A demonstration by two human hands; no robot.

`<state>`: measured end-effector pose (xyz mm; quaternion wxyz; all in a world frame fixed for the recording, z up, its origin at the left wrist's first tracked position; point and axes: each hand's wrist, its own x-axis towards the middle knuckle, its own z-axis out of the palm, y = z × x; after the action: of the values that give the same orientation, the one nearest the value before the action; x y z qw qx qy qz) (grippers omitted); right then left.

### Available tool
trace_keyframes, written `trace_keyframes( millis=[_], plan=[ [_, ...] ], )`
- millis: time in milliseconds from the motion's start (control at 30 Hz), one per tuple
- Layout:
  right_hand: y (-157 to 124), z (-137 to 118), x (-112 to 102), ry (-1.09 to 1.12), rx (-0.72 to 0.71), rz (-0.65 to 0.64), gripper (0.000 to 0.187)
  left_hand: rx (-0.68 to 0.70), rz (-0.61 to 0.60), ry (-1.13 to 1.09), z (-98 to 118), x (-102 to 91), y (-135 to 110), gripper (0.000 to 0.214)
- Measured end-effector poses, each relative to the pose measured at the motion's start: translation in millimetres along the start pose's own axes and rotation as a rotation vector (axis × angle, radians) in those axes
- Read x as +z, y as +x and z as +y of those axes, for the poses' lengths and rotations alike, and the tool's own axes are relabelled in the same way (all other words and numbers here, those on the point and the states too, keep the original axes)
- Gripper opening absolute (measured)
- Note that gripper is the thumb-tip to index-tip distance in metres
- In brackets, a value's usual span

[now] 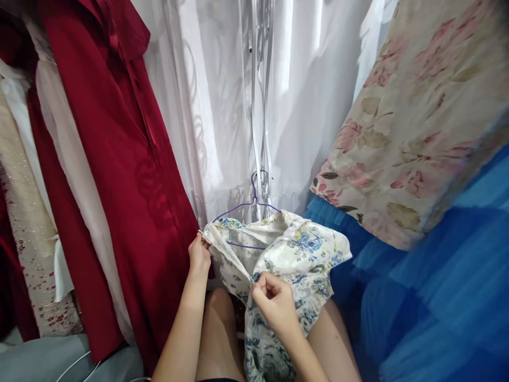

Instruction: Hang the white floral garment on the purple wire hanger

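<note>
A white garment with a blue and yellow flower print (292,252) lies bunched over my lap, partly threaded on a thin purple wire hanger (248,206). My left hand (199,255) pinches the garment's left edge near the hanger's left end. My right hand (274,302) is closed on a fold of the same garment lower down, in front of my knees. The hanger's hook stands up against the white curtain behind it.
A dark red dress (131,159) and pale garments (35,175) hang at the left. A sheer white curtain (222,106) hangs behind. A pink-flowered cushion (417,116) leans at the right over blue tulle fabric (437,297). Grey cloth and white wire lie at bottom left.
</note>
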<state>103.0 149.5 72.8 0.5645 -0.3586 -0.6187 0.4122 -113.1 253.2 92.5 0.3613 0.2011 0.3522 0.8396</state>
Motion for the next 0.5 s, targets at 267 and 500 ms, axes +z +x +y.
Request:
trace_keyframes(
  millis=[267, 500],
  plan=[
    [-14.1, 16.9, -2.6, 0.127, 0.063, 0.072, 0.026, 0.224, 0.059, 0.152, -11.6, -22.8, -2.2, 0.025],
    [-10.8, 18.6, 3.9, 0.160, 0.128, -0.026, 0.028, 0.480, 0.132, 0.253, 1.3, -22.6, 14.8, 0.022]
  ],
)
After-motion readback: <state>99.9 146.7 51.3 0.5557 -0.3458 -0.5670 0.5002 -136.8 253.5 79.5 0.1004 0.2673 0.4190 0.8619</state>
